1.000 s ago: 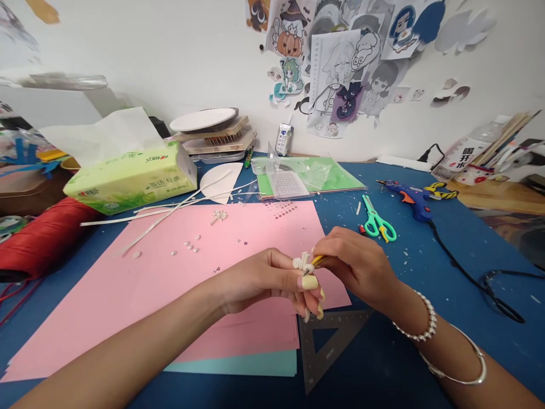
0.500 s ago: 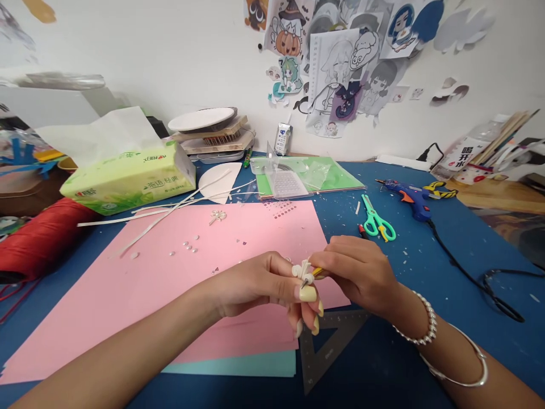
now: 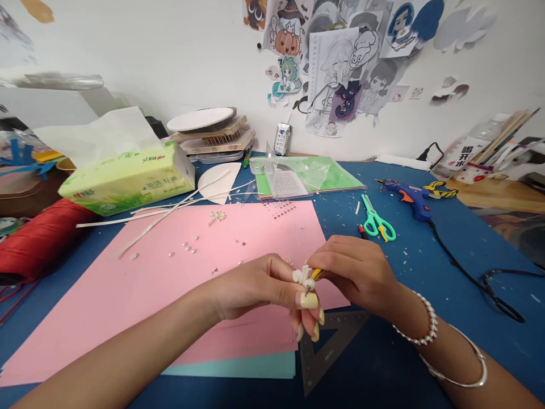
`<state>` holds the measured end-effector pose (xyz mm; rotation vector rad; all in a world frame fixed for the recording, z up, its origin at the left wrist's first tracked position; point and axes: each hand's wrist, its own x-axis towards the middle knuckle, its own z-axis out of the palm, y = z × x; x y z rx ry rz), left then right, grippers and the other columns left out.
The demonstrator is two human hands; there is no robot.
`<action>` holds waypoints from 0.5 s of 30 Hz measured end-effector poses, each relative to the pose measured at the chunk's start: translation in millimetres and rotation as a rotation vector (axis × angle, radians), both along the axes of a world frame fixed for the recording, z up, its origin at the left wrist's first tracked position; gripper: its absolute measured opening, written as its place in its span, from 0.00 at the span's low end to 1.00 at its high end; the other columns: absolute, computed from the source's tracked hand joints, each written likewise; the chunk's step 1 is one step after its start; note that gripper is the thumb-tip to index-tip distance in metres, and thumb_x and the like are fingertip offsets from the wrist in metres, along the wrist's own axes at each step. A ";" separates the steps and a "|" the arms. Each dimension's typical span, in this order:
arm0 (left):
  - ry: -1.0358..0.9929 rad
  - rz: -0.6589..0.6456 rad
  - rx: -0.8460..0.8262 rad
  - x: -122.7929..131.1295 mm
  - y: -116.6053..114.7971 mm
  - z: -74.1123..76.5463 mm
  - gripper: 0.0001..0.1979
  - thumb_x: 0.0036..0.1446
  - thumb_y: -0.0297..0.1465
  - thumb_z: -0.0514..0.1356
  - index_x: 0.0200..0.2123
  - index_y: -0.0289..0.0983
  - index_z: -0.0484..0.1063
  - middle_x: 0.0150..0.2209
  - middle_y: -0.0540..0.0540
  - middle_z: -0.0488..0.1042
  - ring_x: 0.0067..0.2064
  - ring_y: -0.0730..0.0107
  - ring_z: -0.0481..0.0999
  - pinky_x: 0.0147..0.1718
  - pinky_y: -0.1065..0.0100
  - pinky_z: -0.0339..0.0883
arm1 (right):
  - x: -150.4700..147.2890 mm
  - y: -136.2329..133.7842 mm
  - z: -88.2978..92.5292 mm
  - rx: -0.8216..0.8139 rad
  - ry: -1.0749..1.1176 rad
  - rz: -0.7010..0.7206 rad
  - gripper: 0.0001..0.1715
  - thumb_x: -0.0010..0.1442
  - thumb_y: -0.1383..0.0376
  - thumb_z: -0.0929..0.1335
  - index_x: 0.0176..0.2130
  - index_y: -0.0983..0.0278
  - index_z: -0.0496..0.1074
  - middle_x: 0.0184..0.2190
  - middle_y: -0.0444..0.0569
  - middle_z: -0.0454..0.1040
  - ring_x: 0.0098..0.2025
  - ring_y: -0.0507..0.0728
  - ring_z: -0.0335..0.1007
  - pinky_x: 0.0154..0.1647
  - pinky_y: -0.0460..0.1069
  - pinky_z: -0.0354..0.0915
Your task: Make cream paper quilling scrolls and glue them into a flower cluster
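Note:
Between the thumb and fingers of my left hand (image 3: 268, 287) is a small white piece with curled ends (image 3: 303, 276), which looks like rolled paper. My right hand (image 3: 357, 268) is closed round a thin tool with a yellow handle (image 3: 317, 274). Its metal tip touches the lower curl beside my left thumbnail. Both hands meet above the edge of the pink paper (image 3: 170, 307). Most of the tool's handle is hidden inside my right hand. A dark set square (image 3: 327, 358) lies just below the hands.
Several pearl beads and a small bow-like ornament (image 3: 217, 216) lie on the pink paper. White strips (image 3: 157, 221) cross its far edge. At right are green scissors (image 3: 374, 218) and a blue glue gun (image 3: 409, 196) with its cord. A tissue pack (image 3: 128, 179) and red thread spool (image 3: 42, 236) stand left.
The white piece has tilted and shifted slightly downward with my left fingers. The tool's tip now points more steeply down at the curl. Both hands keep their hold.

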<state>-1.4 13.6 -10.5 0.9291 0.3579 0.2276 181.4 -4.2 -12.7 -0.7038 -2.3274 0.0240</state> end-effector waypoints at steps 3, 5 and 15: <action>-0.018 0.020 -0.012 0.4 0.7 -0.9 0.07 0.45 0.31 0.62 0.24 0.32 0.75 0.22 0.48 0.74 0.26 0.75 0.74 0.27 0.75 0.67 | 1.0 -1.7 -1.5 0.025 -0.010 -0.042 0.07 0.58 0.68 0.61 0.32 0.65 0.67 0.25 0.48 0.74 0.27 0.51 0.68 0.25 0.45 0.61; -0.037 0.038 -0.028 0.9 0.2 -1.3 0.06 0.46 0.31 0.62 0.23 0.32 0.75 0.22 0.49 0.74 0.26 0.75 0.74 0.26 0.77 0.68 | 1.2 -2.8 -2.4 0.040 -0.012 -0.062 0.06 0.57 0.70 0.61 0.33 0.65 0.67 0.30 0.49 0.75 0.32 0.52 0.70 0.29 0.45 0.64; 0.060 0.118 0.047 2.0 -5.7 5.8 0.07 0.49 0.28 0.59 0.24 0.32 0.75 0.22 0.50 0.74 0.22 0.78 0.73 0.26 0.77 0.67 | -0.1 2.6 -3.7 -0.085 -0.005 -0.064 0.16 0.58 0.69 0.60 0.48 0.69 0.62 0.40 0.51 0.74 0.40 0.52 0.71 0.37 0.46 0.68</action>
